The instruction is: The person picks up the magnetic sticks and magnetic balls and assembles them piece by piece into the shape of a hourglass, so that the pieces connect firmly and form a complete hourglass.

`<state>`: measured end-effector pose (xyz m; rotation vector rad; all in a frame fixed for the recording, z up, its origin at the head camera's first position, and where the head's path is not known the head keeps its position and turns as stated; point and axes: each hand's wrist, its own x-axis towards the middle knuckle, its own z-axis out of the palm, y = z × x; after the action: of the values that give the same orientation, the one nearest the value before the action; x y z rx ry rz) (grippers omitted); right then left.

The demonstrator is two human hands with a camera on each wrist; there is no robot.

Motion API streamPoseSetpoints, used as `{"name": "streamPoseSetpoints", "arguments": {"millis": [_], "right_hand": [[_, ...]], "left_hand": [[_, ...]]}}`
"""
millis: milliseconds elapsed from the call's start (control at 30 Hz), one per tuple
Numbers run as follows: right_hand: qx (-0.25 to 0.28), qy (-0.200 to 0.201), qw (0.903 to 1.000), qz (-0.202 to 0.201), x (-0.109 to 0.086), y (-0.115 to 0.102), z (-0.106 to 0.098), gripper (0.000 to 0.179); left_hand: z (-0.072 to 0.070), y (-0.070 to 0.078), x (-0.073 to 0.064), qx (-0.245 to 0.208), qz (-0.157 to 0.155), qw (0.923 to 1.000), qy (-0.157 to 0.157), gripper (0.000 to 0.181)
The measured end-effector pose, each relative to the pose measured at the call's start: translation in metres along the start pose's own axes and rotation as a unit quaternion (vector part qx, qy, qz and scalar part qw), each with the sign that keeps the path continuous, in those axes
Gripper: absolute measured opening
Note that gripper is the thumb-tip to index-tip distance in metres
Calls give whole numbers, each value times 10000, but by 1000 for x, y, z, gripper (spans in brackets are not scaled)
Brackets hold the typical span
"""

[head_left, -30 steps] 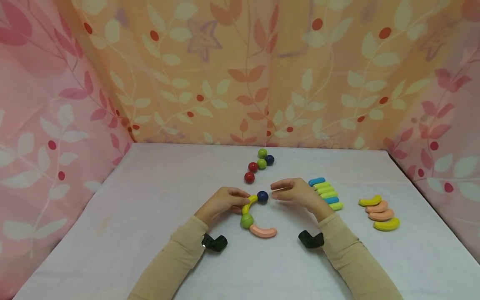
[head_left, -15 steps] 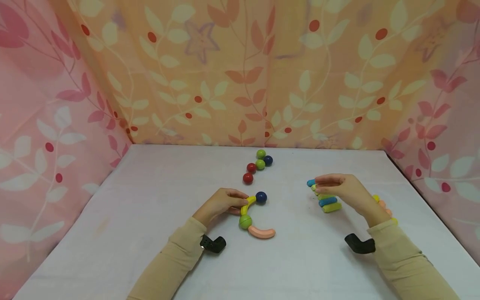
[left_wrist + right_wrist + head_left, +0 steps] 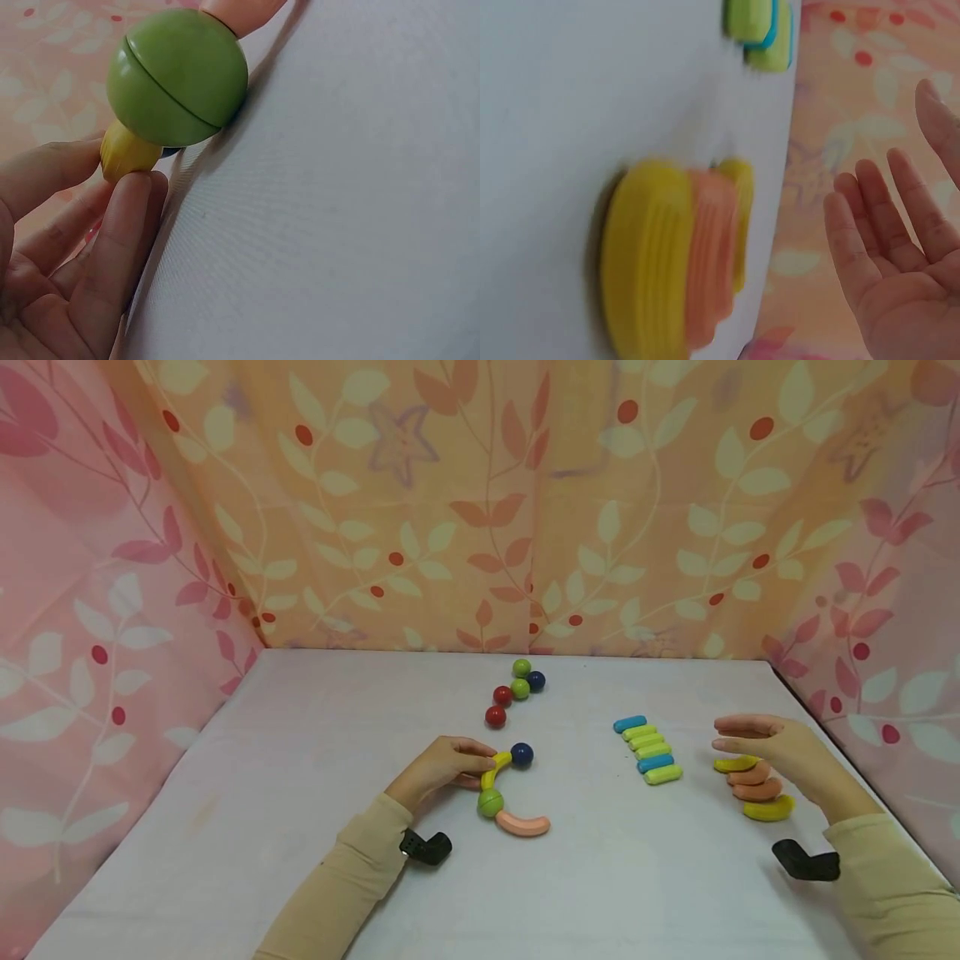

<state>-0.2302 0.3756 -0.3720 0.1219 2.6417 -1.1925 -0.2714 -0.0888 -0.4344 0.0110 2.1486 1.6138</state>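
My left hand (image 3: 442, 770) pinches a yellow curved stick (image 3: 490, 774) between thumb and fingers, low over the white table. A dark blue ball (image 3: 522, 755) touches the stick's far end and a green ball (image 3: 491, 803) its near end. From the green ball a peach curved stick (image 3: 523, 825) runs on to the right, so the pieces form an open arc. In the left wrist view, the green ball (image 3: 180, 79) hides part of the yellow stick. My right hand (image 3: 780, 758) holds nothing, fingers extended, above a row of yellow and peach curved sticks (image 3: 768, 810).
Short straight sticks (image 3: 651, 750), lime and blue, lie in a slanted row between my hands. Red, green and dark blue balls (image 3: 496, 717) sit loose toward the back. Patterned cloth (image 3: 375, 527) walls the table's back and sides.
My right hand has moved right, from near the dark blue ball, past the straight sticks, to the curved sticks. The left hand keeps its pinch on the yellow curved stick.
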Motion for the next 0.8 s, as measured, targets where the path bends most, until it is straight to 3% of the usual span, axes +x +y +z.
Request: {"name": "streamPoseSetpoints", "arguments": {"millis": [400, 800], "right_hand": [[-26, -356, 9985, 420, 8, 40, -21, 81], [-151, -675, 9975, 134, 27, 61, -30, 67]], "left_hand": [[0, 0, -4, -113, -42, 9999, -65, 28], [0, -3, -4, -235, 95, 9994, -229, 31]]}}
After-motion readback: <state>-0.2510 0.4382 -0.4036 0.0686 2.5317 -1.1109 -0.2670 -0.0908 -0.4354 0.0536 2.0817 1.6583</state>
